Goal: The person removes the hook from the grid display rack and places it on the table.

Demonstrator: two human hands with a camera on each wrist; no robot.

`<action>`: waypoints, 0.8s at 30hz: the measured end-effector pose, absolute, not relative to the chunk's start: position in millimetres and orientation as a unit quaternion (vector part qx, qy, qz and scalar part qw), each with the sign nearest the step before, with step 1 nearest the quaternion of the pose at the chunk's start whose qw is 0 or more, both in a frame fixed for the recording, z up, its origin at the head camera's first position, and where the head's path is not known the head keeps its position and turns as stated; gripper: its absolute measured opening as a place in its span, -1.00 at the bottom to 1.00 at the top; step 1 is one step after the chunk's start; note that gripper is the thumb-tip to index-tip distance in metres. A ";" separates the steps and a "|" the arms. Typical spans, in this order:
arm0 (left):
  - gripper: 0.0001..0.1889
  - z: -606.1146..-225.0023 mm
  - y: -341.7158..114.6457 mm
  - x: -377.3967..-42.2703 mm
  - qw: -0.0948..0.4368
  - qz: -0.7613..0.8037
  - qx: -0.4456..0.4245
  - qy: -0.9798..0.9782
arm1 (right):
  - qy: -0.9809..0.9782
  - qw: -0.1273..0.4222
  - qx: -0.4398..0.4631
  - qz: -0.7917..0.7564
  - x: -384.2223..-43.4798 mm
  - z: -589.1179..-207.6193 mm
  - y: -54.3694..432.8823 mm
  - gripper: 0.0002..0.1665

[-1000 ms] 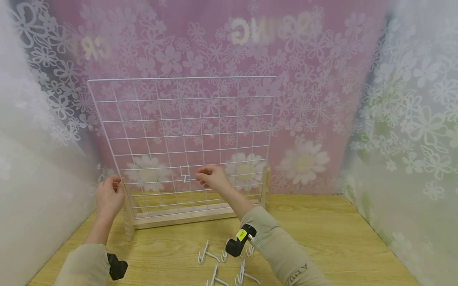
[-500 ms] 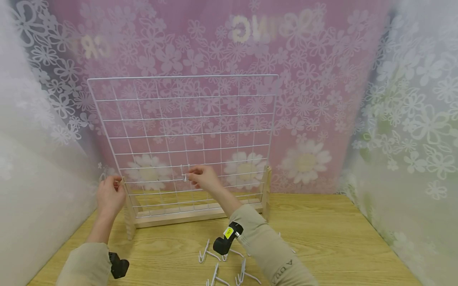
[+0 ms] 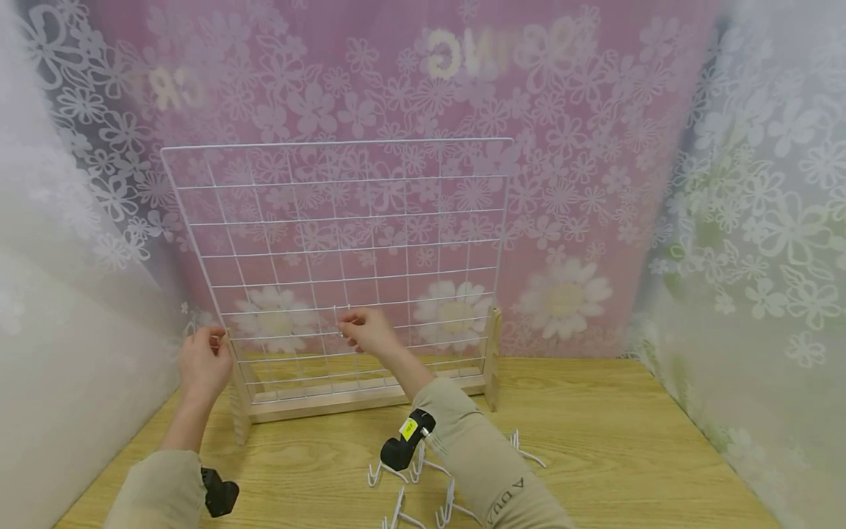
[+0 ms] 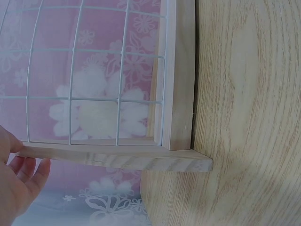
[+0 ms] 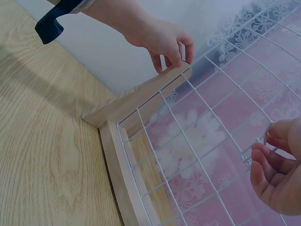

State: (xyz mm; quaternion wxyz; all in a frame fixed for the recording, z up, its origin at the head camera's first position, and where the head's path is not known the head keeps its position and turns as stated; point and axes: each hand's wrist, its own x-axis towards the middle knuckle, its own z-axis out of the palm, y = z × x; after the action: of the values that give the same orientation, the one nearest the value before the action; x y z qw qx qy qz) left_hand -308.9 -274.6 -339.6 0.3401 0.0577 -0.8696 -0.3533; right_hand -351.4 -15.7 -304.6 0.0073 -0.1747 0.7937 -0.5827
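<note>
A white wire grid panel (image 3: 337, 142) stands upright in a pale wooden stand (image 3: 330, 406). At the left, my left hand (image 3: 206, 367) holds the top of the stand's side post (image 4: 150, 162), thumb on one side and fingers on the other in the left wrist view. In front of the grid's lower middle, my right hand (image 3: 370, 330) pinches a small white wire hook (image 5: 245, 158) that sits against the grid wires. The fingers hide most of this hook; in the head view only its upper prongs (image 3: 335, 312) show.
Several more white hooks lie on the wood-grain table, one (image 3: 399, 507) near the front edge and another (image 3: 526, 450) right of the right sleeve (image 3: 489, 455). A pink flowered curtain (image 3: 581, 184) hangs behind the grid. Pale flowered side curtains (image 3: 780, 220) flank the table.
My right hand has moved left along the grid to the hook and now pinches it. The sleeve's shift uncovers a hook on the table's right. My left hand stays at the post.
</note>
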 end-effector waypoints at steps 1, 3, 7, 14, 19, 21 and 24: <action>-0.75 -339.5 -274.5 -308.8 0.342 -0.353 0.057 -0.869 | 0.795 0.008 -0.175 -0.580 -351.6 -304.4 -15.7 -0.78; -0.75 -339.1 -274.3 -308.4 0.344 -0.353 0.055 -0.868 | 0.800 0.005 -0.177 -0.573 -351.9 -304.0 -15.9 -0.77; -0.74 -339.1 -274.6 -308.0 0.343 -0.351 0.054 -0.870 | 0.808 -0.008 -0.177 -0.562 -352.0 -303.3 -17.2 -0.79; -0.75 -341.9 -275.1 -308.8 0.346 -0.346 0.053 -0.870 | 0.806 -0.029 -0.166 -0.568 -350.5 -305.1 -19.9 -0.86; -0.75 -341.8 -274.9 -308.5 0.347 -0.346 0.054 -0.870 | 0.786 -0.029 -0.156 -0.597 -350.4 -305.3 -20.9 -0.88; -0.75 -341.6 -274.9 -308.8 0.348 -0.347 0.055 -0.869 | 0.779 -0.028 -0.152 -0.607 -350.2 -305.0 -20.8 -0.87; -0.75 -341.0 -275.1 -309.6 0.347 -0.348 0.055 -0.869 | 0.771 -0.030 -0.150 -0.618 -350.4 -305.0 -20.9 -0.87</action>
State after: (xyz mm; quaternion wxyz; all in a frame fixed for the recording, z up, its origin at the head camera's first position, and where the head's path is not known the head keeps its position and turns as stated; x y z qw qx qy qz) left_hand -309.6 -275.1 -341.0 0.3474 0.0552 -0.8690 -0.3480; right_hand -350.4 -20.9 -305.0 -0.0302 -0.1496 0.7711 -0.6181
